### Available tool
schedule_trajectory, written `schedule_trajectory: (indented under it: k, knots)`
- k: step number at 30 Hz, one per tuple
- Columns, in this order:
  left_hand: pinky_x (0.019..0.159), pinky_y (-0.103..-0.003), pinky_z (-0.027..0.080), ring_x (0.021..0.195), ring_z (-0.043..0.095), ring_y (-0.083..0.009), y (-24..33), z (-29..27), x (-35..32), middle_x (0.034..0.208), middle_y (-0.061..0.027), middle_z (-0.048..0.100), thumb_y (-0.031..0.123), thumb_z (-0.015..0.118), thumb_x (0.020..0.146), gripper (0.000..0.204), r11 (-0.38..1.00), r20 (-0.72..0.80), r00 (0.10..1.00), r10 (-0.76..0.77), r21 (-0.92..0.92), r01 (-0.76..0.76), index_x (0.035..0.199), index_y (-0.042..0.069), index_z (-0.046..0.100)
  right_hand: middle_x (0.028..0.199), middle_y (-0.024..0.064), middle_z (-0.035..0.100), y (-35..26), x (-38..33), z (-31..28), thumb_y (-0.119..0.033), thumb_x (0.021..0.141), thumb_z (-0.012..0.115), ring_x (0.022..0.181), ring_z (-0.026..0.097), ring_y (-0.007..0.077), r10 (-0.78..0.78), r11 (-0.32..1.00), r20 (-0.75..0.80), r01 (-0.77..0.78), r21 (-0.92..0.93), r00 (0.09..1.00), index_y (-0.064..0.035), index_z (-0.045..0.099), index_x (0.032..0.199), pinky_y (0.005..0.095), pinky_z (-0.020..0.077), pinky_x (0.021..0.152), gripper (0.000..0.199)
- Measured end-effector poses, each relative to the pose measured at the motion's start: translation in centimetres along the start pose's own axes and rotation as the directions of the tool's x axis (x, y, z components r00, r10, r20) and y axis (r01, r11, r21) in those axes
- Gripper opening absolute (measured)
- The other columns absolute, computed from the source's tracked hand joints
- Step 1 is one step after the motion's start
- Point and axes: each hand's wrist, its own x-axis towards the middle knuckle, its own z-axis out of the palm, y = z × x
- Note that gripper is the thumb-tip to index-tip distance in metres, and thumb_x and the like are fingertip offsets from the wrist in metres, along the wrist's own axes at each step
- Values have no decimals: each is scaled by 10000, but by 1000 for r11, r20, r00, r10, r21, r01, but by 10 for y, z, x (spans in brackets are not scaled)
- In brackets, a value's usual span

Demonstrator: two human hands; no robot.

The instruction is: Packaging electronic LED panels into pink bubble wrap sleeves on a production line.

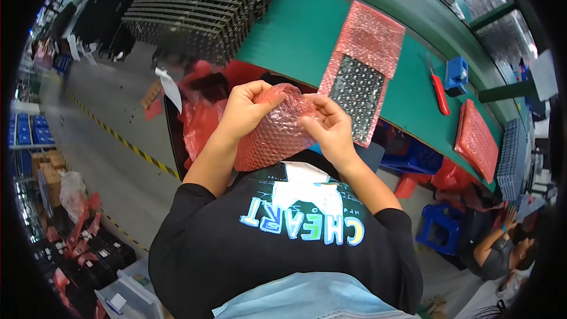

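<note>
Close in front of my chest, a red bubble-wrap bag (274, 136) is held up between both hands. My left hand (247, 108) pinches its upper edge, thumb pointing inward. On the other side, my right hand (331, 125) has its fingers and thumb closed on the bag's upper right edge. Whether anything is inside the bag cannot be made out. Just beyond my right hand, another red bubble-wrap bag (378, 35) lies on the green tabletop (295, 29), partly over a dark flat panel (357, 91) that shows through the wrap.
A tall stack of black trays (201, 9) stands at the far left of the table. Toward the right lie a red-handled tool (439, 93), a blue tape dispenser (456, 75) and a wrapped red package (476, 140). Red wrap (201, 118) hangs beside my left arm. A person (496, 251) sits at lower right.
</note>
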Motion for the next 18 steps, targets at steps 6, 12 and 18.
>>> schedule_trajectory:
  k: [6,12,18]
  knots:
    - [556,-176,394,604,472,-47,22,29,21,681,18,601,134,745,862,141,996,119,993,6,83,-16,815,9,701,911,77,708,-24,9,-26,-18,890,698,701,599,80,-164,986,-177,158,-48,970,36,689,1063,170,475,638,182]
    - [603,-181,415,634,500,-66,41,43,45,730,5,636,116,723,859,112,901,451,868,-208,433,-9,855,5,705,807,46,703,-46,14,-66,-10,886,698,679,569,71,-313,943,-264,265,-202,912,25,729,949,175,460,624,79]
    - [535,-215,404,581,467,-80,32,44,66,668,11,583,145,729,854,153,883,652,690,-313,467,-41,829,-2,695,813,35,692,-73,6,-120,-5,901,665,661,541,67,-372,888,-268,257,-380,889,19,727,956,181,443,612,86]
